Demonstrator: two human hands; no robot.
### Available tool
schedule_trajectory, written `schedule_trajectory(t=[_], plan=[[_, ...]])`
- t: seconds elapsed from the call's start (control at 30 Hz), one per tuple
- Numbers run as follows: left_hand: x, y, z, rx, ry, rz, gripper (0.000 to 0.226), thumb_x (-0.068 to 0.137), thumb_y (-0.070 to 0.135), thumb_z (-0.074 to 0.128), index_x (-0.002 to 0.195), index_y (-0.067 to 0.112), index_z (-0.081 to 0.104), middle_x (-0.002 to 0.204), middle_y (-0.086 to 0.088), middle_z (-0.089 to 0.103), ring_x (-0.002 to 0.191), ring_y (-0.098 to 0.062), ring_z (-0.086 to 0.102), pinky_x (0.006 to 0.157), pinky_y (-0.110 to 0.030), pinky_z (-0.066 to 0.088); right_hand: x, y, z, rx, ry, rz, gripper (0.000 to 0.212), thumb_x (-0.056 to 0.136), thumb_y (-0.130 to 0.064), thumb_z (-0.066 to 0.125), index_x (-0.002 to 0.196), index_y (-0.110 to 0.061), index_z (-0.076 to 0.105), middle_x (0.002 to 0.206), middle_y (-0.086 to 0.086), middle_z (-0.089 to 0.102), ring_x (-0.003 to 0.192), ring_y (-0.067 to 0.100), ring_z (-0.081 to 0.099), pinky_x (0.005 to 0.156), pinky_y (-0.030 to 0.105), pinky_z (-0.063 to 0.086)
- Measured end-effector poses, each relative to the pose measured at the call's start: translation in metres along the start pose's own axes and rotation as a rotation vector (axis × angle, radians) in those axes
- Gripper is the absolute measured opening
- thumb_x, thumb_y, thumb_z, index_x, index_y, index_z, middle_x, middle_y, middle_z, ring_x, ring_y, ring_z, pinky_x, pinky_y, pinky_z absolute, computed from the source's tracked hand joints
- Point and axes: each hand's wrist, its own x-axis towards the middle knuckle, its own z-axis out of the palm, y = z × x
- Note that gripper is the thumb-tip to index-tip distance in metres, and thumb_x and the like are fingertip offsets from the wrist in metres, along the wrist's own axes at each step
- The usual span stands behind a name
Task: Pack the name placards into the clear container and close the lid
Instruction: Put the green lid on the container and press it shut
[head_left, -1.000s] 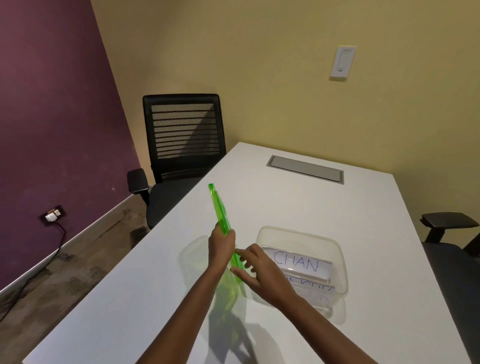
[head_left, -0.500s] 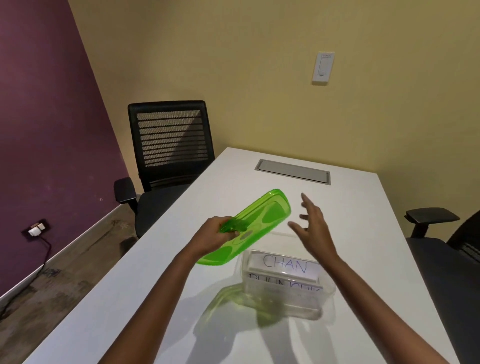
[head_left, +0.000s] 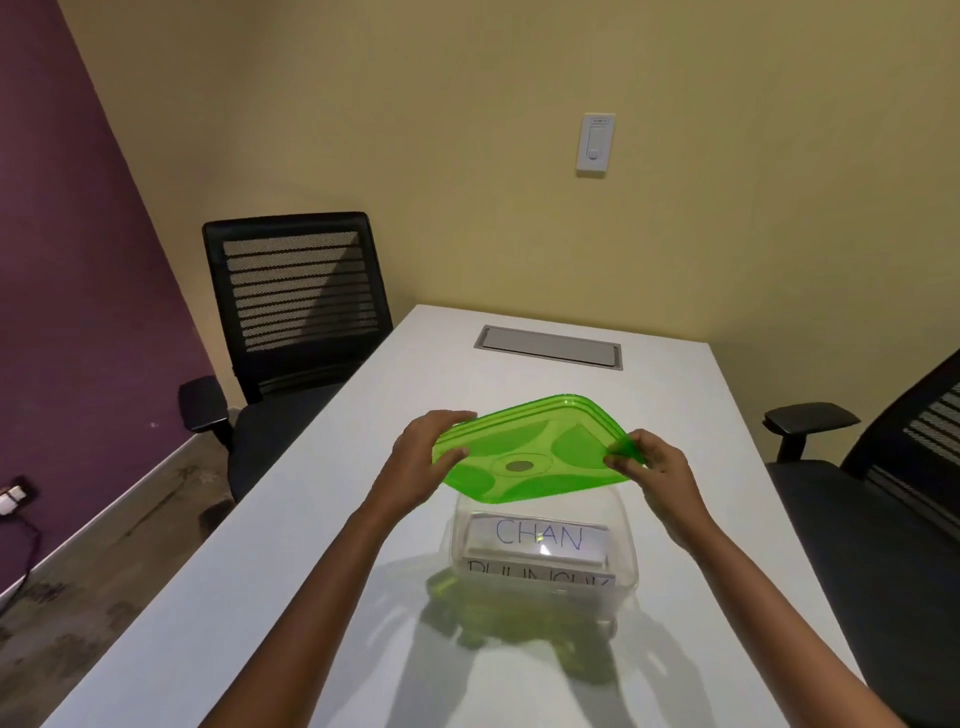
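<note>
Placards (head_left: 540, 543) lay packed inside the clear container (head_left: 626, 530) on the table (head_left: 322, 519). Left hand (head_left: 423, 457) and right hand (head_left: 657, 467) gripped the green lid (head_left: 530, 449) above it; closing remained.

A long white table (head_left: 291, 587) runs from the near edge away toward 12 o'clock. A grey rectangular cable hatch (head_left: 548, 347) sits flush in its top at the far end. Toward 5 o'clock of centre, a clear container (head_left: 626, 540) stands on the tabletop, casting a green-tinted shadow (head_left: 519, 618) on the surface.
</note>
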Motion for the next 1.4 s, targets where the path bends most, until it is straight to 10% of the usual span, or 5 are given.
schedule_trajectory(t=[0.27,0.5,0.77,0.87,1.4], plan=[[-0.006,-0.015,0.043,-0.4,0.176,-0.531,0.055,0.099,0.025,0.043,0.149,0.014,0.023,0.146,-0.02,0.04,0.13,-0.034,0.047,0.107,-0.041,0.04,0.0,0.022,-0.013,0.48,0.131,0.375,0.018,0.092,-0.008,0.053,0.079,-0.02,0.057,0.081,-0.001,0.059,0.077,0.013,0.057,0.067,0.032,0.048],[-0.011,-0.029,0.067,-0.564,0.096,-0.605,0.033,0.1,0.011,0.04,0.13,0.002,0.05,0.079,-0.006,0.057,0.071,-0.018,0.056,0.046,-0.013,0.05,-0.001,0.047,-0.014,0.589,0.143,0.642,0.011,0.095,-0.014,0.049,0.098,-0.017,0.058,0.083,-0.002,0.057,0.075,0.011,0.052,0.062,0.029,0.042],[-0.032,-0.053,0.095,-0.313,0.084,-0.753,0.026,0.094,0.008,0.051,0.111,-0.005,0.066,0.084,-0.018,0.061,0.078,-0.024,0.051,0.077,-0.04,0.053,-0.001,0.077,-0.002,0.079,0.176,0.571,0.024,0.093,-0.009,0.054,0.11,0.006,0.061,0.07,0.008,0.056,0.06,0.015,0.046,0.053,0.023,0.04],[-0.037,-0.054,0.1,-0.23,0.06,-0.769,0.027,0.094,0.009,0.051,0.106,-0.008,0.067,0.099,-0.034,0.068,0.076,-0.027,0.053,0.074,-0.038,0.05,-0.002,0.092,0.004,-0.157,0.188,0.514,0.028,0.091,-0.011,0.058,0.107,0.011,0.063,0.098,0.032,0.067,0.079,0.026,0.055,0.071,0.031,0.042],[-0.039,-0.054,0.104,-0.117,0.044,-0.822,0.037,0.092,0.014,0.056,0.125,-0.003,0.059,0.126,-0.023,0.064,0.117,-0.031,0.06,0.097,-0.034,0.046,-0.013,0.111,0.017,-0.468,0.232,0.563,0.045,0.092,-0.023,0.057,0.127,0.005,0.053,0.129,0.028,0.054,0.124,0.036,0.044,0.101,0.038,0.037]])
